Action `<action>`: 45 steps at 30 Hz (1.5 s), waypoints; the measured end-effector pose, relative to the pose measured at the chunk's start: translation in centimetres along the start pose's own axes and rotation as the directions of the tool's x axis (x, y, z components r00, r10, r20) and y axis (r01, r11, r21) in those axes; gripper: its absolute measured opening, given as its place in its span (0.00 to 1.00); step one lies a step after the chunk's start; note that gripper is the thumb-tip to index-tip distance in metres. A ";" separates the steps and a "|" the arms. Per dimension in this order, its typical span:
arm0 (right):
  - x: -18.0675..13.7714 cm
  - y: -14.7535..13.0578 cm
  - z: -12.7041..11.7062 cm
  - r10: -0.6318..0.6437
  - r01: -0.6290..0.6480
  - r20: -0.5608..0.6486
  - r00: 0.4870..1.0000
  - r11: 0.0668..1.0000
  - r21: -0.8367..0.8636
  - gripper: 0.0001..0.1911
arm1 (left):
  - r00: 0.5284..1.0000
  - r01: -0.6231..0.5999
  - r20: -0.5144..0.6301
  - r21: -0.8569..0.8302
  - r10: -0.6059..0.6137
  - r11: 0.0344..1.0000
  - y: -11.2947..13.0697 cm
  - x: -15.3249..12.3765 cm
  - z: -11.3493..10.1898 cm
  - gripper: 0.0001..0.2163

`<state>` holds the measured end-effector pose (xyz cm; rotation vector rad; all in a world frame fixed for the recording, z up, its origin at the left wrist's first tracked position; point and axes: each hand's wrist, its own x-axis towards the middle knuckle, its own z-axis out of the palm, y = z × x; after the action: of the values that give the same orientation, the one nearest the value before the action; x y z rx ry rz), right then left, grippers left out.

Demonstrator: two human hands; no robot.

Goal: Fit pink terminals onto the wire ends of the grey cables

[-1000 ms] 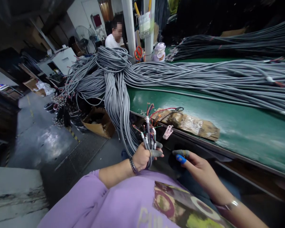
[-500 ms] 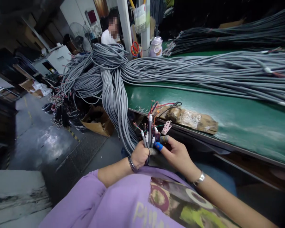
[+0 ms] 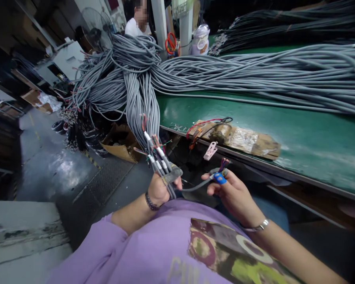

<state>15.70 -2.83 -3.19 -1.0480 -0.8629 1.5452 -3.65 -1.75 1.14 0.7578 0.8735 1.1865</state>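
Since half a second ago, drawn out sideways: one thin grey sheathed cable (image 3: pixel 197 185), pinched near its stripped coloured tip by right hand (image 3: pixel 229 189). Left hand (image 3: pixel 159 188) clenched round bunch of grey cable ends (image 3: pixel 155 157), below green bench edge (image 3: pixel 254 157). Light, limp, probably slick; best gripped on sheath, not fragile wire tips.

A: The grey cables (image 3: pixel 195 75) look like matt plastic, smooth. And the table (image 3: pixel 298 134)?

B: A green top with a dull shine, a little worn. The cardboard piece (image 3: pixel 248 140) on it is wrapped in glossy clear tape.

A: The bracelet (image 3: pixel 258 227) is shiny metal, and the floor (image 3: pixel 53 169) looks like rough concrete with a wet gloss.
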 end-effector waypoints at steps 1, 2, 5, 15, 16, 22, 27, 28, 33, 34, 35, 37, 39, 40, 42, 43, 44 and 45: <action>0.2 0.2 -0.1 0.024 -0.023 -0.033 0.999 0.999 0.043 0.21 | 1.000 -0.008 -0.005 -0.024 0.007 1.000 0.5 -0.3 -0.4 0.19; 0.4 0.5 -0.3 0.037 -0.032 -0.065 0.997 0.997 0.069 0.21 | 1.000 -0.006 -0.005 -0.045 0.006 0.999 0.9 -0.7 -0.7 0.18; 1.5 1.4 -0.9 0.012 0.006 -0.177 0.984 0.995 0.104 0.22 | 0.999 0.031 0.020 -0.091 -0.029 0.995 2.7 -1.7 -2.0 0.18; 3.2 2.6 -5.2 -0.083 0.018 -0.480 0.874 0.990 -0.138 0.20 | 0.997 -0.058 -0.040 -0.003 0.058 0.998 7.0 -3.7 -5.1 0.16; 2.7 2.5 -4.8 -0.102 0.034 -0.401 0.910 0.984 -0.172 0.19 | 0.997 -0.058 -0.049 0.017 0.058 0.998 6.2 -3.3 -4.9 0.16; 0.6 0.7 0.5 -0.038 0.044 0.071 0.997 0.996 -0.078 0.21 | 1.000 0.019 -0.016 0.097 -0.017 0.995 -0.1 0.7 -0.4 0.18; 0.2 -1.1 2.6 0.055 -0.061 0.198 0.979 0.998 0.027 0.22 | 0.988 0.113 0.092 0.119 -0.124 0.986 -1.3 2.4 2.3 0.22; 0.2 -1.2 2.8 0.068 -0.082 0.210 0.975 0.995 0.059 0.22 | 0.981 0.140 0.120 0.123 -0.155 0.982 -1.2 2.4 2.4 0.23; 0.3 -0.5 3.5 0.176 -0.212 0.242 0.954 0.969 0.129 0.23 | 0.957 0.215 0.169 0.132 -0.236 0.968 -0.9 1.9 2.0 0.27; 0.4 -0.3 3.6 0.194 -0.226 0.242 0.950 0.968 0.110 0.23 | 0.962 0.206 0.154 0.137 -0.226 0.969 -0.9 1.8 1.9 0.26; 0.5 -0.2 3.7 0.204 -0.228 0.240 0.949 0.971 0.077 0.24 | 0.969 0.192 0.130 0.148 -0.211 0.970 -0.9 1.8 1.8 0.26; 0.8 -0.2 3.5 0.201 -0.201 0.225 0.954 0.979 -0.023 0.24 | 0.981 0.159 0.078 0.183 -0.175 0.970 -1.1 1.9 1.7 0.24; 1.1 -0.4 2.9 0.171 -0.137 0.203 0.964 0.976 -0.169 0.22 | 0.990 0.116 0.053 0.211 -0.129 0.971 -1.3 2.0 1.6 0.23; 1.1 -0.6 2.4 0.138 -0.088 0.188 0.972 0.964 -0.250 0.20 | 0.993 0.088 0.057 0.219 -0.102 0.972 -1.4 2.1 1.5 0.22; 1.3 -1.0 1.4 0.040 0.023 0.150 0.988 0.918 -0.396 0.15 | 0.997 0.028 0.069 0.244 -0.046 0.970 -1.7 2.2 1.1 0.20; 1.3 -1.2 1.0 -0.014 0.065 0.120 0.993 0.898 -0.436 0.13 | 0.997 0.010 0.075 0.267 -0.031 0.964 -1.8 2.3 1.0 0.19; 1.3 -1.5 0.7 -0.054 0.089 0.089 0.995 0.885 -0.457 0.12 | 0.996 0.004 0.086 0.299 -0.031 0.954 -1.9 2.4 0.7 0.19; 1.3 -1.8 0.6 -0.089 0.102 0.052 0.995 0.880 -0.464 0.12 | 0.994 0.010 0.098 0.329 -0.045 0.944 -2.1 2.4 0.6 0.19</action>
<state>15.66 -1.16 -1.61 -1.3022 -1.3319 1.2979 -1.90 0.13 -0.80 1.0647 1.0046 0.9774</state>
